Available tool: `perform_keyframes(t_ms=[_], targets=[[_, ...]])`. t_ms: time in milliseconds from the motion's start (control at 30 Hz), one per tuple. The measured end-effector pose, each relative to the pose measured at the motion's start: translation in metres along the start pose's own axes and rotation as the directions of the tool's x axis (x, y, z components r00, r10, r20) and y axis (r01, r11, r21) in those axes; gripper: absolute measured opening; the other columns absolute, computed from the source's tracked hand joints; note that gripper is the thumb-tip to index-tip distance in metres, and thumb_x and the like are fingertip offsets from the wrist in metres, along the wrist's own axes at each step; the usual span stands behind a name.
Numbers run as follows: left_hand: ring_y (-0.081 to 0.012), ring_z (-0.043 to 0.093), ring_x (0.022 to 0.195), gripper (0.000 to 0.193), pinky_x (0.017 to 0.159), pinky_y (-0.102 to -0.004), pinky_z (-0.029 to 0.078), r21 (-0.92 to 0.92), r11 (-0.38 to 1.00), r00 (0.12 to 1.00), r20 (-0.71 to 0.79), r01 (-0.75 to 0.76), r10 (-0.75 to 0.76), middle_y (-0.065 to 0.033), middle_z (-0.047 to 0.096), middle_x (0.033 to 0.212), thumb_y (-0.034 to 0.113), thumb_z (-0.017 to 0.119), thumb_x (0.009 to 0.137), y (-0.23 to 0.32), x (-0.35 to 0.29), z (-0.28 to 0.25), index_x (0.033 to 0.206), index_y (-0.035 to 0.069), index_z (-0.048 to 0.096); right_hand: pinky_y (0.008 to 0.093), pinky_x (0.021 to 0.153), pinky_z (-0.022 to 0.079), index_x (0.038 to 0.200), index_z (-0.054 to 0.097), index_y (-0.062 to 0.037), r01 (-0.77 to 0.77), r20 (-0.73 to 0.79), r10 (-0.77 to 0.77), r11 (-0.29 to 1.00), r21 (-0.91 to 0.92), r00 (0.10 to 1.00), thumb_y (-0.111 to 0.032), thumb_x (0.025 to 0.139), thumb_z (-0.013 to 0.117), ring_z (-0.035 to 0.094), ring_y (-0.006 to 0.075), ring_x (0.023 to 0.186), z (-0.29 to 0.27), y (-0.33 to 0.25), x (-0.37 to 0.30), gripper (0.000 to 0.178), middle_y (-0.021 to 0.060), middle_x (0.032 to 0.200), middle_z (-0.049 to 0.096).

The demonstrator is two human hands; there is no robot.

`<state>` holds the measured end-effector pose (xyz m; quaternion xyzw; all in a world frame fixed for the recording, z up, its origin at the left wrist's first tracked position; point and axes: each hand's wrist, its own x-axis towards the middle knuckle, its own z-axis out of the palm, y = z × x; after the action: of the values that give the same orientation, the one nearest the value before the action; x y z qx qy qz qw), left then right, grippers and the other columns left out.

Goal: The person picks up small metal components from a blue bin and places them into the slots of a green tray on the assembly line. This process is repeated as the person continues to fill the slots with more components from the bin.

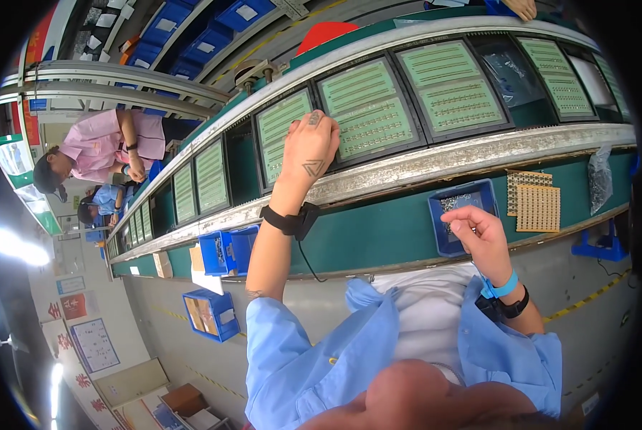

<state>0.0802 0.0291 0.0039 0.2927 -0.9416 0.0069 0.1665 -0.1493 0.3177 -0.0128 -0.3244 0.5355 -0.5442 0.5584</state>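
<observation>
Two bare hands of yours are at work along a green conveyor line (378, 229) that carries a row of pale green circuit panels in black frames. Your left hand (308, 147) is stretched forward, palm down, its fingers (319, 118) curled onto the edge between two neighbouring panels: the pale green panel in its black frame on the left (279, 136) and the larger one beside it (369, 107). Whether those fingers pinch anything small against the board you cannot tell from here. A black strap (286, 221) circles that wrist, with a thin cord hanging from it. Your right hand (482, 233) hovers near your body, just over the front rim of a small blue plastic bin (439, 222) holding tiny metallic parts; thumb and forefinger are pressed together in a tight pinch, and any part between them is too small to make out. That wrist wears a light blue band (503, 288) beside a black one. Just right of the bin lie tan perforated sheets (536, 204) on the green ledge. Further left along the line, another person in a pink shirt (95, 147) leans over the conveyor.
</observation>
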Motion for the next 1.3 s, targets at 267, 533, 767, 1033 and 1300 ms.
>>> perform_keyframes(t_ms=[267,533,767,1033,1300], targets=[[-0.0316,0.064,0.095,0.006,0.083,-0.0451,0.05,0.043,0.999,0.997,0.078,0.005,-0.009,-0.0102,0.064,0.092,0.009,0.069,0.089,0.0,0.005,0.012,0.092,0.005,0.066,0.0194,0.051,0.023,0.107,0.071,-0.0023,0.003,0.016,-0.003,1.0,0.004,1.0,-0.012,0.102,0.062,0.033,-0.001,0.057,-0.002,-0.002,0.002,0.014,-0.0103,0.069,0.048],[-0.0352,0.064,0.094,0.006,0.082,-0.0466,0.052,0.042,0.999,0.996,0.089,0.016,-0.02,-0.012,0.064,0.093,0.008,0.069,0.088,-0.001,0.007,0.008,0.091,0.004,0.065,0.0194,0.05,0.023,0.105,0.071,-0.002,-0.004,0.012,0.004,1.0,-0.012,1.0,-0.012,0.102,0.061,0.033,-0.0011,0.057,-0.001,-0.003,0.003,0.014,-0.01,0.068,0.048],[-0.0361,0.064,0.094,0.007,0.082,-0.0464,0.053,-0.013,1.0,0.993,0.12,0.018,-0.016,-0.0133,0.064,0.093,0.007,0.07,0.087,-0.001,0.008,0.009,0.09,0.003,0.065,0.0197,0.05,0.022,0.105,0.07,-0.0015,-0.014,0.021,0.013,1.0,0.016,1.0,-0.01,0.102,0.061,0.033,-0.0012,0.057,-0.002,-0.002,0.001,0.013,-0.0097,0.069,0.048],[-0.0355,0.064,0.09,0.008,0.079,-0.0454,0.052,-0.051,0.998,0.996,0.089,0.033,-0.029,-0.0133,0.064,0.088,0.008,0.073,0.087,-0.003,0.004,0.006,0.089,0.003,0.066,0.0184,0.064,0.035,0.111,0.069,-0.0019,-0.065,0.057,0.063,0.997,0.041,0.996,-0.008,0.102,0.061,0.044,0.0008,0.07,-0.009,-0.002,0.002,0.013,-0.0053,0.079,0.058],[-0.0273,0.064,0.09,0.008,0.078,-0.0406,0.053,-0.354,0.893,0.959,-0.065,-0.279,0.274,-0.0064,0.066,0.09,0.01,0.07,0.08,0.119,-0.012,-0.034,0.087,0.011,0.068,0.0354,0.095,0.051,0.144,0.049,0.0059,-0.202,0.092,0.197,0.661,0.723,0.976,-0.041,0.111,0.038,0.064,0.0207,0.112,-0.006,-0.012,0.005,0.059,0.015,0.129,0.064]])
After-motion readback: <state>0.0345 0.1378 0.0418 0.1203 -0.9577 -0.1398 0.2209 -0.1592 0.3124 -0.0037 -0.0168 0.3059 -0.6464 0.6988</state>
